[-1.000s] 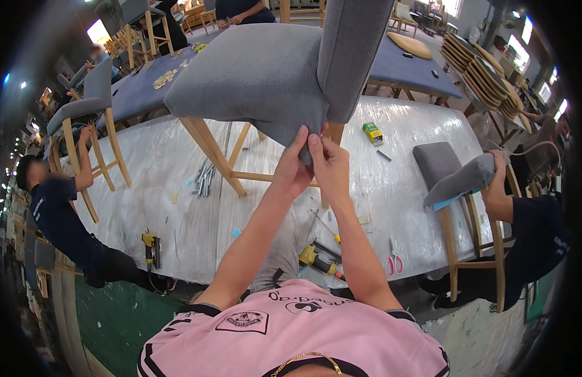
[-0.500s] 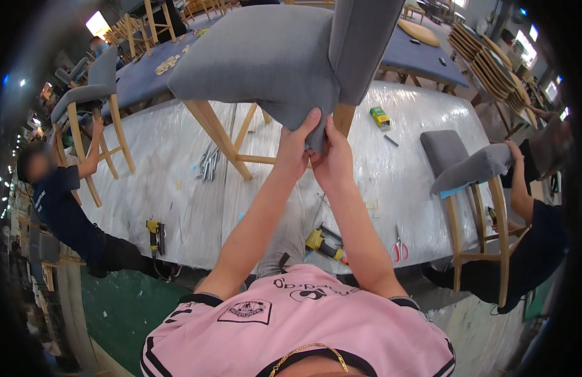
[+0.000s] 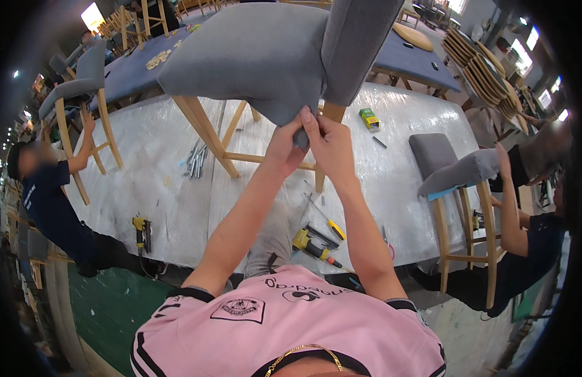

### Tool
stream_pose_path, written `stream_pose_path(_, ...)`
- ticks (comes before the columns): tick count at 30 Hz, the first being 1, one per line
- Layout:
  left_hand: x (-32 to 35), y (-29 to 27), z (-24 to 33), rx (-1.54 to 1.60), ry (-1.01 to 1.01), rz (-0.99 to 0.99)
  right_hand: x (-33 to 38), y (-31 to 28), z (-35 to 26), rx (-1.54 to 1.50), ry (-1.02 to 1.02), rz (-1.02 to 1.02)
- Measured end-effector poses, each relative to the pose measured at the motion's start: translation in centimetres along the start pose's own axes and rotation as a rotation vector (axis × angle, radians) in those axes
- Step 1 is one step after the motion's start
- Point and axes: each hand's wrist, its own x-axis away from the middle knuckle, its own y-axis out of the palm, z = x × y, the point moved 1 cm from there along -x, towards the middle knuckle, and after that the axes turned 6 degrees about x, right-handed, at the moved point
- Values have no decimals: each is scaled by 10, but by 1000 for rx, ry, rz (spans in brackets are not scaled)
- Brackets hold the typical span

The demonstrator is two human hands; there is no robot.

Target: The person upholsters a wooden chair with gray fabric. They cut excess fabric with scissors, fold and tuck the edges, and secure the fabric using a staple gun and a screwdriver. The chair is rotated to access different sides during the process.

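Note:
A grey upholstered chair (image 3: 241,53) with wooden legs stands upright on the wrapped table before me. Loose grey fabric (image 3: 285,112) hangs below the rear corner of its seat, by the backrest and a back leg. My left hand (image 3: 287,147) is closed on the lower end of this fabric. My right hand (image 3: 330,141) presses against it from the other side, fingers curled and thumb up along the cloth. Both hands meet there, and the fabric's edge is partly hidden between the fingers.
Plastic film covers the table (image 3: 253,201). On it lie two yellow-black staple guns (image 3: 140,234), a yellow screwdriver (image 3: 335,230), metal rods (image 3: 195,159), a green-yellow box (image 3: 369,119) and half-hidden red-handled scissors (image 3: 391,250). Co-workers handle a chair (image 3: 84,88) at left and another chair (image 3: 460,169) at right.
My right hand has curled its fingers and turned inward around the fabric. The view has shifted a little, a screwdriver now shows beside my right forearm, and the scissors are mostly covered.

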Motion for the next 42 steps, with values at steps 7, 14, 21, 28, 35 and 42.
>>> stream_pose_path(7,-3,12,8,549,-15,-202,18,0,0,10,10,-15)
stream_pose_path(14,14,13,6,604,68,-93,23,-6,2,-28,51,-48)
stream_pose_path(21,44,-8,21,-132,62,184,19,0,11,-21,37,-31)
stream_pose_path(28,48,57,106,-1316,787,31,12,6,-3,-100,57,17)
stream_pose_path(35,-52,95,91,-2212,792,-65,7,2,-27,-26,36,-11)
stream_pose_path(42,-63,104,77,-2275,754,-22,5,5,-32,-125,77,-54)
